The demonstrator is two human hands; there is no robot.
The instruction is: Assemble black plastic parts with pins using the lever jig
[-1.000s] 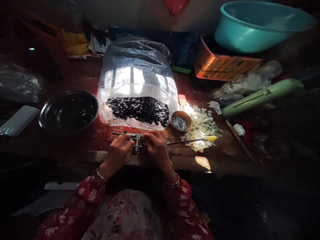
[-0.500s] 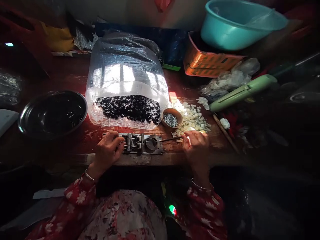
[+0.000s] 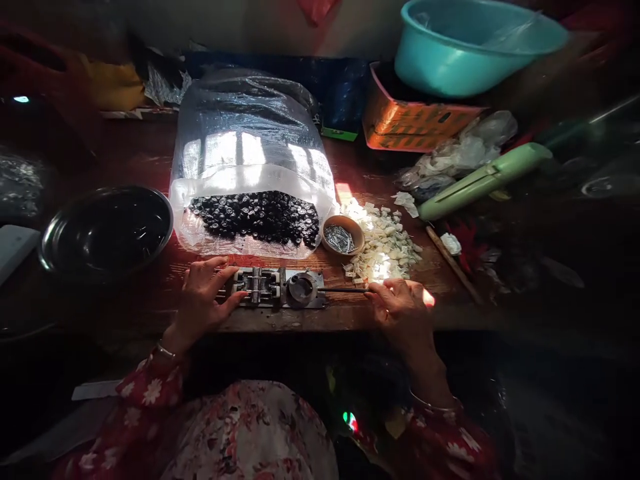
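Metal press jig, on the wooden bench, just beneath the open, spread fingers of the left hand. Right hand, now moved out from the jig, fingers closed around the lever rod.

No readable text, no legible labels (anywhere in view)

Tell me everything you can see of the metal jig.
The metal jig is a flat, worn-looking steel plate lying on the wooden bench near its front edge. Its left part carries a block with parallel rods; its right part, a round cup-like disc. A thin rod runs toward the right hand; the left hand rests at the left end.
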